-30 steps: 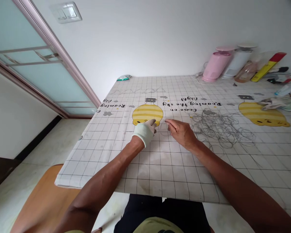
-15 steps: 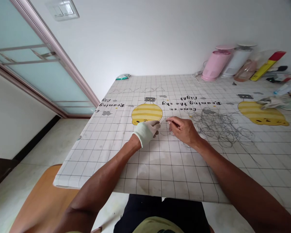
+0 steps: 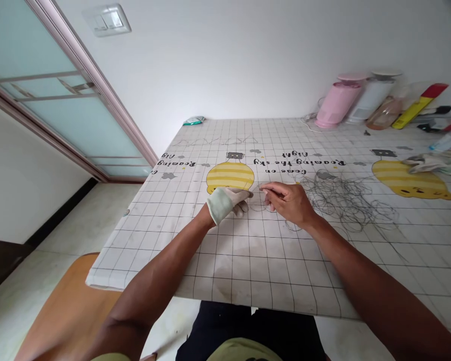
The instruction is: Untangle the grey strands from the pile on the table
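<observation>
My left hand [image 3: 231, 203], in a pale work glove, is closed with its thumb and forefinger pinched around a thin wire. Bare, my right hand [image 3: 285, 201] pinches the same wire a short gap away, its fingertips pressed together. Between the two hands the wire is so fine that it barely shows, and a faint loop of it hangs just below. To the right of my right hand lies a loose tangle of thin dark wire [image 3: 342, 198], spread over the tablecloth [image 3: 225, 250]. Farther back is a row of thin wire pieces bent into zigzags [image 3: 220, 141].
Along the wall stand a pink cylinder-shaped device [image 3: 338, 103], a white one [image 3: 374, 98], a bottle [image 3: 385, 113] and a yellow-and-red box [image 3: 417, 108]. A second glove [image 3: 434, 163] lies at right. A small green-and-white packet [image 3: 194, 121] sits at the back left corner.
My left fingers have stretched forward a little, with the lower fingers loosening. My right hand stays almost in place. The whole view has shifted slightly.
</observation>
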Tool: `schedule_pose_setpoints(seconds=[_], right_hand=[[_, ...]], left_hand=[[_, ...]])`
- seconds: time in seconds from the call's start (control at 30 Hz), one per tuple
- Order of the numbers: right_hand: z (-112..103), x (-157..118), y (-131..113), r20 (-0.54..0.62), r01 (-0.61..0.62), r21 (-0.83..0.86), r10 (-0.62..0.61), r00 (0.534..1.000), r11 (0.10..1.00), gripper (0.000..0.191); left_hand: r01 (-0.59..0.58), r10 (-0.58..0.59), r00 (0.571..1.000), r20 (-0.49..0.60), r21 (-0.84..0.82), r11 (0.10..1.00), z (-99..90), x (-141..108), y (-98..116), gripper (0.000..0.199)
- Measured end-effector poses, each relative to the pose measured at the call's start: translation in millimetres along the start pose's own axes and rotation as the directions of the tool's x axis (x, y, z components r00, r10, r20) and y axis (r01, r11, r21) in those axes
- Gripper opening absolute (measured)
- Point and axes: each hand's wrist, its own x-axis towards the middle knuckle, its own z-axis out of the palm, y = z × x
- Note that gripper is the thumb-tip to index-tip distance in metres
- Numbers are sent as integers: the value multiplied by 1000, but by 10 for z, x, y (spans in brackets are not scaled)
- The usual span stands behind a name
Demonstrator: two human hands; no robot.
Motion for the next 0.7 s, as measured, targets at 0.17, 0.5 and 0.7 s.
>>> schedule_pose_setpoints(seconds=[0.17, 0.5, 0.7], right_hand=[[16, 18, 64, -2, -40, -6, 40, 999, 999, 22], [-26, 42, 76, -45, -141, 63, 144, 989, 988, 33], [-186, 253, 113, -84, -168, -7, 167, 982, 986, 35]], left_hand=[[-18, 29, 997, -65, 152, 988, 55, -55, 85, 26], [-155, 209, 880, -427, 158, 975, -186, 35, -14, 56], [-42, 176, 903, -391, 326, 944, -92, 180, -177, 52]])
